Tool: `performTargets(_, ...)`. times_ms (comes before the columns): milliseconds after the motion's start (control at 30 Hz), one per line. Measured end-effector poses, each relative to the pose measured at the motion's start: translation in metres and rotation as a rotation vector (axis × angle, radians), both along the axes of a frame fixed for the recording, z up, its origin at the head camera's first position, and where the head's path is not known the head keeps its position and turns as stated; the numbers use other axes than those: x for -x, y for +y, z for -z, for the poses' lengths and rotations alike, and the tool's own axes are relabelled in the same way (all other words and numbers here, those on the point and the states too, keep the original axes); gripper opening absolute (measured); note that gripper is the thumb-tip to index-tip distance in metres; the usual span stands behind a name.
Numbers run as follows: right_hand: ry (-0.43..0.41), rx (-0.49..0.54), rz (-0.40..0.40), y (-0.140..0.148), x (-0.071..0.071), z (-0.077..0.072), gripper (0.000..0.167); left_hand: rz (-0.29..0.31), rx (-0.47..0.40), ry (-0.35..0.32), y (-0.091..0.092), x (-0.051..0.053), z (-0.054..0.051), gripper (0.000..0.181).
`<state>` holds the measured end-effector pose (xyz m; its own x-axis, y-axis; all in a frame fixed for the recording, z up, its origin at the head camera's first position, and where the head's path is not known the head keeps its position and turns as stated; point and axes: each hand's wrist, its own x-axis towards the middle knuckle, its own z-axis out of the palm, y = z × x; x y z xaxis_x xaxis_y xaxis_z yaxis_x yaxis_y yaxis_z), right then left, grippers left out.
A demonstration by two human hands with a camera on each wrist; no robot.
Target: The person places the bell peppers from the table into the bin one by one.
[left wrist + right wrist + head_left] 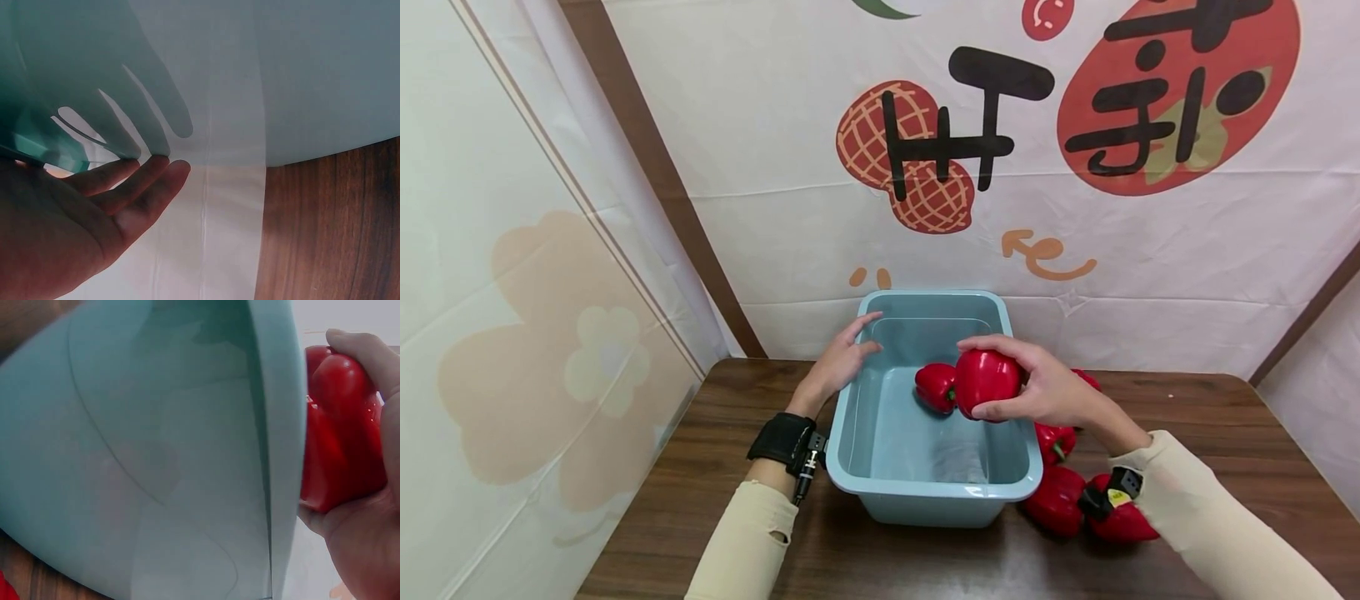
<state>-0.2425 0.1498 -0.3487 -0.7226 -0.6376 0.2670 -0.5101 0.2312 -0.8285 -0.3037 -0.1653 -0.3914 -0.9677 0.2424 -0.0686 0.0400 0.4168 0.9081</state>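
Observation:
In the head view my right hand [1037, 387] grips a glossy red bell pepper [987, 382] over the right side of a light blue plastic basin [936, 489]. The right wrist view shows this pepper [344, 434] between thumb and fingers, partly hidden behind the basin's rim [284, 450]. Another red bell pepper [935, 387] lies inside on the basin floor. At the basin's left rim is my left hand [842, 360], thumb and a finger reaching over the edge. From the left wrist, the other fingers [147, 194] look nearly straight, their tips against the outer wall.
Several more red peppers [1055, 502] lie on the dark wooden table [1195, 433] right of the basin, partly hidden by the right forearm. A white printed cloth [775, 167] hangs behind the table, and another [550, 275] stands along the left.

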Motion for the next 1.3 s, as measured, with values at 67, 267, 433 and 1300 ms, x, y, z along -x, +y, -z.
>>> performTargets(67, -0.004, -0.001, -0.004, -0.002, 0.000, 0.000, 0.079, -0.003, -0.009, 0.008, 0.000, 0.000, 0.001, 0.057)
performTargets(267, 0.002, -0.004, -0.021, -0.005, 0.000, 0.002, 0.080, -0.020, -0.005, 0.022, 0.000, 0.000, 0.002, 0.055)
performTargets(433, -0.004, -0.002, -0.032, -0.006, 0.001, 0.004, 0.080, -0.025, 0.005, 0.026, 0.001, 0.000, 0.002, 0.055)
performTargets(1300, 0.020, -0.023, -0.093, -0.016, 0.003, 0.011, 0.076, -0.006, -0.031, 0.042, 0.001, 0.001, 0.004, 0.057)
